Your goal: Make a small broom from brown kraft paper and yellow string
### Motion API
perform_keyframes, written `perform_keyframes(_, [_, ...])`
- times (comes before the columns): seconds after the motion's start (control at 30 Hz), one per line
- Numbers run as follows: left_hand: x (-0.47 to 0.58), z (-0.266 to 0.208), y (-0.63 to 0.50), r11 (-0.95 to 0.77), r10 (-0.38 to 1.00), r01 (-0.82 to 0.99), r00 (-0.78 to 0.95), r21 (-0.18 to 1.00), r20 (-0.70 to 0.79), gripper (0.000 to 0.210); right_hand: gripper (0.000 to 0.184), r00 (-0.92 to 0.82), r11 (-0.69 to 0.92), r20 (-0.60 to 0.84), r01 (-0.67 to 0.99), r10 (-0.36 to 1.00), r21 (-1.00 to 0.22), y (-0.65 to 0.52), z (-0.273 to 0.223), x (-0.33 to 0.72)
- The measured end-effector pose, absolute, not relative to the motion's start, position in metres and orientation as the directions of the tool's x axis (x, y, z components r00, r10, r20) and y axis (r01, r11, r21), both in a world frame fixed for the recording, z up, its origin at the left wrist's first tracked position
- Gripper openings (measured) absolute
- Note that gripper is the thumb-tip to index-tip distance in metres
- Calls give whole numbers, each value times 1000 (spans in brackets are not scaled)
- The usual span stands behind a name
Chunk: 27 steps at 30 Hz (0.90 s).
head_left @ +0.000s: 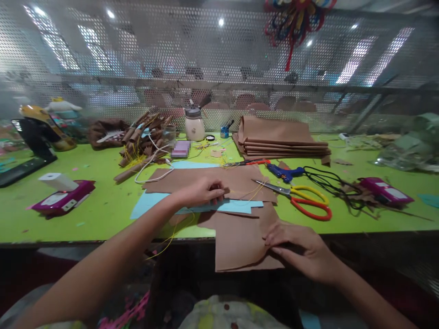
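Curving softly: brown paper (238, 242) (plain and matte).

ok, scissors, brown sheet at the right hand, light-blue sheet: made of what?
Scissors: blades look metal, by the grey sheen; yellow and orange handles probably plastic, by the solid colour.
Brown sheet at the right hand: likely matte kraft paper, curving softly without gloss.
Light-blue sheet: matte paper or card, by its flat colour and cut edges.

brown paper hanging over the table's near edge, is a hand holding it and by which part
The right hand pinches the brown paper by its right side. Whether the left hand holds anything cannot be told.
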State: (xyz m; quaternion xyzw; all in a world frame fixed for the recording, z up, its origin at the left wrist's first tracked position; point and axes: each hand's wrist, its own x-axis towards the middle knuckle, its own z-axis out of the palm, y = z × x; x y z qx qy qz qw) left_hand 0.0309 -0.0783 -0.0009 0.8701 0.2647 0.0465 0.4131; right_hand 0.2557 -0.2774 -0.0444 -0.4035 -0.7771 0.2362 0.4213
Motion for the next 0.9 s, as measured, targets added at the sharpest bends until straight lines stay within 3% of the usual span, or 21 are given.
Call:
perform_keyframes(0.23, [33, 11, -88, -575, 492, 383, 868, 723, -69, 35, 23, -270, 584, 519, 396, 811, -708, -276, -50, 260])
perform_keyframes(0.47, [33, 14, -106, -786, 490, 423, 871, 451, 37, 28, 20, -116, 577, 587, 411, 801, -706, -282, -48, 264])
perform_keyframes(0.67, [36, -1, -100, -794, 577, 550, 816, 260, 35, 30, 12, 73, 438, 544, 507, 836, -742, -284, -53, 262])
perform_keyframes(0.8, [34, 0, -101, -812, 570, 547, 818, 205, 78, 43, 11, 147, 431, 568, 507, 809, -746, -275, -55, 248])
perform_keyframes(0.9, [28, 5, -104, -805, 580, 569, 815, 169, 18, 61, 10, 209, 443, 584, 469, 785, -764, -262, -53, 242])
